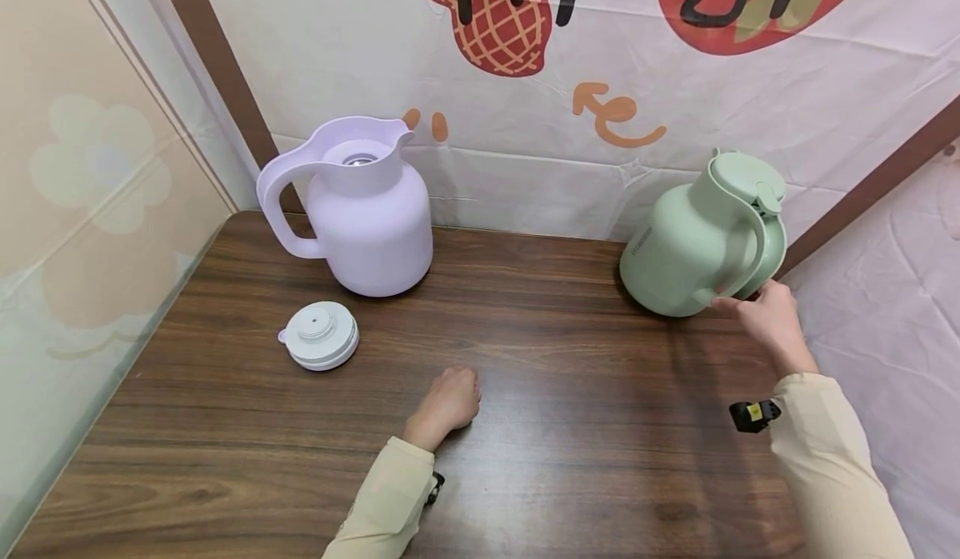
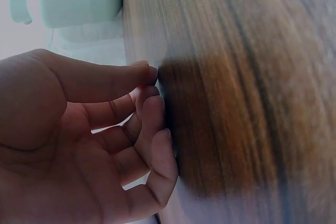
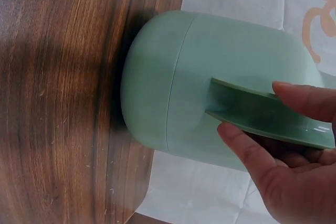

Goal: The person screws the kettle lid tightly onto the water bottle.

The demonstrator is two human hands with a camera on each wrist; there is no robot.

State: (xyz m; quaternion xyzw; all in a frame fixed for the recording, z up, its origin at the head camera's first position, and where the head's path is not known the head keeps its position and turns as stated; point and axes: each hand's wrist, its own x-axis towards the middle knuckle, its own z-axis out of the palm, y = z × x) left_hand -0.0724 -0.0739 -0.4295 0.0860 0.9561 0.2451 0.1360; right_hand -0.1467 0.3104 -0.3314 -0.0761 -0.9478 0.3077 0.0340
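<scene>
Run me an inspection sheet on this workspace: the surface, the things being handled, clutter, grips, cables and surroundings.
Surface: dark wood-grain table, with a patch of glare at the front.
Job's things: lavender thermal jug, open, back left; white stopper lid with a lavender tab, lying in front of it; green thermal jug, lidded, back right.
Clutter: nothing seen.
Grips: right hand holds the green jug's handle; left hand rests on the table, loosely curled and holding nothing.
Cables: nothing seen.
Surroundings: white printed backdrop behind; pale flower-print sheet at left.
</scene>
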